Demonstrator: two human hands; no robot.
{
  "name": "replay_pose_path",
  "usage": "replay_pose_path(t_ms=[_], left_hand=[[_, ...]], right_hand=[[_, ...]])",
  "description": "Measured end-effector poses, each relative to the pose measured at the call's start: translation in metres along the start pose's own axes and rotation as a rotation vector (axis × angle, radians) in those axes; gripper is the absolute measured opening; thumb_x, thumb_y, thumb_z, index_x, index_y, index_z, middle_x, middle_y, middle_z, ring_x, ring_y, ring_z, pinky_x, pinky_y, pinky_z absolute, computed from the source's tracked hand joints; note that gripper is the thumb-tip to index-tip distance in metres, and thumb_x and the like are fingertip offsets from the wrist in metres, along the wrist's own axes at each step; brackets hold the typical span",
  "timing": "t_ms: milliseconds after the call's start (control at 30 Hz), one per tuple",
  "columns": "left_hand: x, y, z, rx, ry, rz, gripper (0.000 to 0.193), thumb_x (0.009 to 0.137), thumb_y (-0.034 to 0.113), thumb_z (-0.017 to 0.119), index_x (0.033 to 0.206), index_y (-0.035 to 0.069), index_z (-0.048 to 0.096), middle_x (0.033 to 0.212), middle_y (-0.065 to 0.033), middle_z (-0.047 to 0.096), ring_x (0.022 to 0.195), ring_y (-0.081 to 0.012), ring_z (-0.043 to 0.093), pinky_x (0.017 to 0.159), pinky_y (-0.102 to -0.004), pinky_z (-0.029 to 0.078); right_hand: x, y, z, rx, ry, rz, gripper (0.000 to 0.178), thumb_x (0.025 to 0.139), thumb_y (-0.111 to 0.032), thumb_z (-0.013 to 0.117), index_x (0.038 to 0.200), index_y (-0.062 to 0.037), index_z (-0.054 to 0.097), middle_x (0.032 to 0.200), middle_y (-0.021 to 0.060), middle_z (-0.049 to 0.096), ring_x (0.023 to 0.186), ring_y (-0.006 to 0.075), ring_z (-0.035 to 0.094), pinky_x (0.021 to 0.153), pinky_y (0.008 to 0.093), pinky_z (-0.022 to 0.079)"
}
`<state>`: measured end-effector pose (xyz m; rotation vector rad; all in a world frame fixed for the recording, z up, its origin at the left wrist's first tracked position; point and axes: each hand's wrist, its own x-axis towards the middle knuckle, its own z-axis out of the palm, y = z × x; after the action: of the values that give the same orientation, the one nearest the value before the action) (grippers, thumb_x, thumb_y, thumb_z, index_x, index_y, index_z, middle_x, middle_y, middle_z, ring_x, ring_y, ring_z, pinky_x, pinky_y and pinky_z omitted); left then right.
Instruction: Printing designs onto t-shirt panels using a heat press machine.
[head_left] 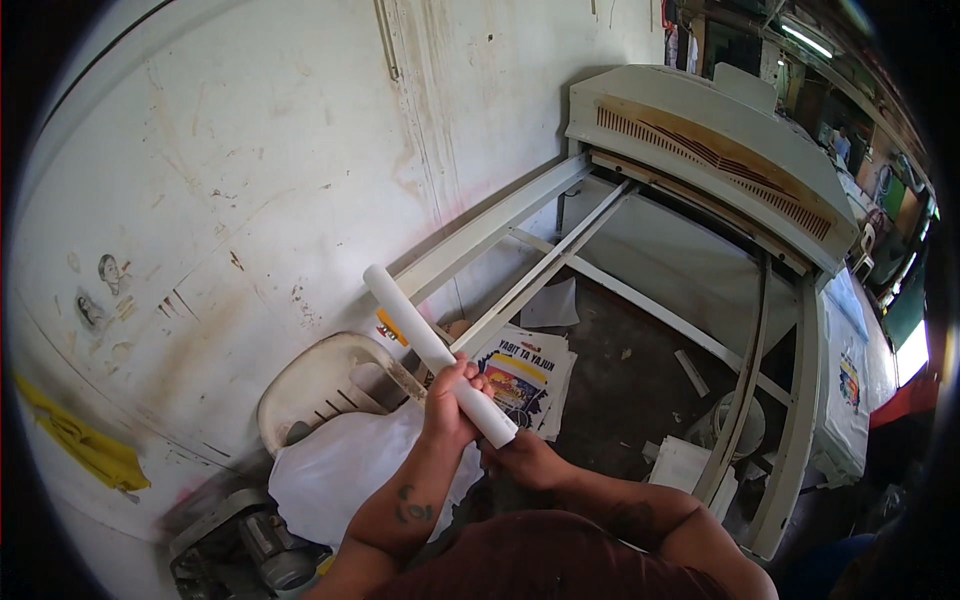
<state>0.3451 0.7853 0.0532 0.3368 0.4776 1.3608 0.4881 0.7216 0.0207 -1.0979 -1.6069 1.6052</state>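
Note:
A long white roll slants across the middle of the view, its upper end toward the wall and its lower end near my body. My left hand is wrapped round its lower half. Closed at the roll's lower end is my right hand, with some of its fingers hidden behind it. The roll looks like wound sheet or film; I cannot tell which. Beyond my hands lies a stack of printed sheets with coloured artwork. To the left of my left forearm, a white cloth drapes over a white plastic chair.
A large cream machine with vents and long metal rails fills the right and far side. Between the rails stand a white bucket and papers. At lower left sit a motor and a yellow cloth by the stained wall.

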Motion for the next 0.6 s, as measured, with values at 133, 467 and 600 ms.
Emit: replay_pose_path(t_ms=[133, 467, 600], left_hand=[[-0.003, 0.012, 0.003, -0.103, -0.277, -0.02, 0.021, 0.084, 0.022, 0.06, 0.102, 0.015, 0.053, 0.077, 0.0021, 0.049, 0.069, -0.0107, 0.048, 0.068, -0.0295, 0.045], [0.012, 0.002, 0.006, 0.041, 0.195, 0.007, 0.015, 0.082, 0.02, 0.062, 0.082, 0.012, 0.048, 0.072, 0.002, 0.047, 0.064, -0.0117, 0.047, 0.065, -0.0289, 0.044], [0.012, 0.002, 0.011, 0.045, 0.235, 0.005, 0.016, 0.083, 0.02, 0.061, 0.082, 0.012, 0.048, 0.071, 0.0025, 0.046, 0.064, -0.011, 0.046, 0.064, -0.0282, 0.044]], right_hand=[[-0.007, -0.02, -0.007, 0.794, -0.393, 0.14, 0.009, 0.091, -0.012, 0.053, 0.094, -0.0034, 0.053, 0.085, 0.0048, 0.058, 0.073, 0.0139, 0.056, 0.069, 0.0275, 0.046], [0.01, -0.018, -0.034, -1.13, 0.294, -0.422, 0.039, 0.074, -0.015, 0.067, 0.109, -0.0006, 0.056, 0.112, 0.0145, 0.054, 0.098, 0.0285, 0.056, 0.087, 0.0383, 0.044], [0.008, -0.006, -0.026, -0.584, 0.177, -0.459, 0.048, 0.07, -0.009, 0.07, 0.115, -0.0014, 0.055, 0.127, 0.0141, 0.045, 0.11, 0.028, 0.05, 0.092, 0.0382, 0.041]])
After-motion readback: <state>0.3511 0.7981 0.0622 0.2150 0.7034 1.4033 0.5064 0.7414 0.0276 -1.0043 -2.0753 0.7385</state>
